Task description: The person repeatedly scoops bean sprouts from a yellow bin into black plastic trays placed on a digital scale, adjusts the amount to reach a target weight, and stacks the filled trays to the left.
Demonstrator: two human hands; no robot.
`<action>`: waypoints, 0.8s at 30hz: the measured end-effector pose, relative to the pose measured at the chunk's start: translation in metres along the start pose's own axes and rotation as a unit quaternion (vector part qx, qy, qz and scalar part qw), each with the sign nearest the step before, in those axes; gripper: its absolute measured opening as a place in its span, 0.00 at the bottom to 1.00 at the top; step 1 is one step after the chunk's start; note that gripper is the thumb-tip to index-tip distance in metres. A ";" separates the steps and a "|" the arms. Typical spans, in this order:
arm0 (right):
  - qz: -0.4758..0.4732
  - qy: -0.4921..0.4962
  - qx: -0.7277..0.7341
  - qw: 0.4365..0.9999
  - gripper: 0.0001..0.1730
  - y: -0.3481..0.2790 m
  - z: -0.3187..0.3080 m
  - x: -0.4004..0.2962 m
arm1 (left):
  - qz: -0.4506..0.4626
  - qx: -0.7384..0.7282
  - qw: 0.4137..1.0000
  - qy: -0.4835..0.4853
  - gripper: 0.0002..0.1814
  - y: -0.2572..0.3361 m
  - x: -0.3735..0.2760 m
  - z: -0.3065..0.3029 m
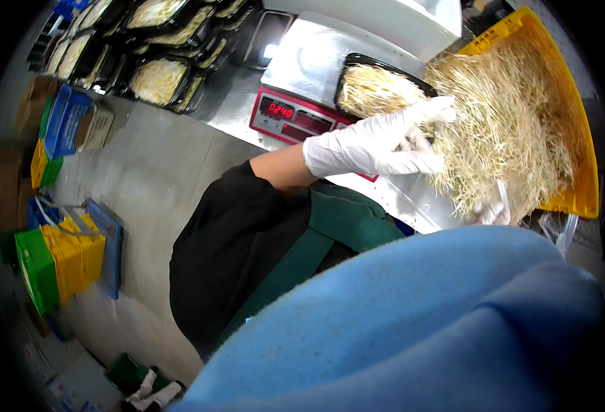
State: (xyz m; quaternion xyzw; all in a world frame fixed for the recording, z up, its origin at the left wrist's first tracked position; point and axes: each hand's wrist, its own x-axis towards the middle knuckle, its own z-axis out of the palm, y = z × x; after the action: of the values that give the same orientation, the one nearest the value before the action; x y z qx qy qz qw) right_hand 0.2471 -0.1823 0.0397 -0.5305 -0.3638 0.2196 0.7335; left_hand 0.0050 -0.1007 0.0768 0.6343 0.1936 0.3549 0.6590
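Observation:
My left hand [385, 139], in a white glove, is above the near right edge of a black plastic tray [356, 59] and beside the sprout heap. Its fingers are apart, with nothing plainly held. Bean sprouts [374, 90] fill much of the tray, which rests on the metal pan of a red digital scale [302, 121] with lit digits. At right, a large heap of bean sprouts [503, 118] spills from a tilted yellow plastic crate [583, 154]. My right hand [488, 211], gloved too, touches the heap's near edge; blue fabric partly hides it, and its grip is unclear.
Stacked black trays of sprouts [158, 80] cover the table's left part. An unfilled black tray [266, 38] lies beside the scale. A white foam box [374, 20] stands behind it. On the floor at left are stacked crates [70, 252]. Blue fabric [385, 319] blocks the lower view.

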 end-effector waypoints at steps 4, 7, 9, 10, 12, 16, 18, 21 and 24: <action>0.010 -0.124 0.015 0.992 0.17 0.004 0.051 0.011 | -0.072 0.104 0.991 0.042 0.26 0.005 -0.016 -0.043; 0.045 -0.188 -0.094 0.977 0.15 0.016 0.097 0.050 | -0.027 0.154 0.966 0.208 0.15 -0.020 0.011 -0.075; -0.010 -0.177 -0.069 0.982 0.13 0.062 0.125 0.082 | 0.047 0.340 0.891 0.297 0.11 -0.047 0.043 -0.099; 0.010 -0.226 -0.112 0.968 0.13 0.087 0.131 0.099 | 0.088 0.424 0.835 0.338 0.11 -0.059 0.057 -0.107; 0.021 -0.263 -0.234 0.936 0.12 0.133 0.125 0.109 | -0.067 0.446 0.843 0.293 0.12 -0.073 0.062 -0.118; 0.064 -0.252 -0.113 0.959 0.15 0.164 0.111 0.093 | -0.078 0.382 0.839 0.379 0.14 -0.115 0.053 -0.135; 0.192 -0.264 -0.041 0.944 0.15 0.166 0.106 0.087 | -0.112 0.172 0.884 0.420 0.16 -0.113 0.043 -0.119; 0.354 -0.251 0.111 0.894 0.14 0.137 0.112 0.068 | -0.107 -0.184 0.899 0.383 0.17 -0.080 0.036 -0.091; 0.295 -0.281 0.052 0.912 0.13 0.152 0.104 0.076 | -0.108 -0.224 0.909 0.334 0.12 -0.087 0.037 -0.099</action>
State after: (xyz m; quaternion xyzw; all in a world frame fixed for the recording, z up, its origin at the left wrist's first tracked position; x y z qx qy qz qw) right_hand 0.2257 -0.0119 -0.0619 -0.4914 -0.3694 0.5847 0.5294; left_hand -0.0208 0.0000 -0.0121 0.2892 0.3850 0.5071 0.7148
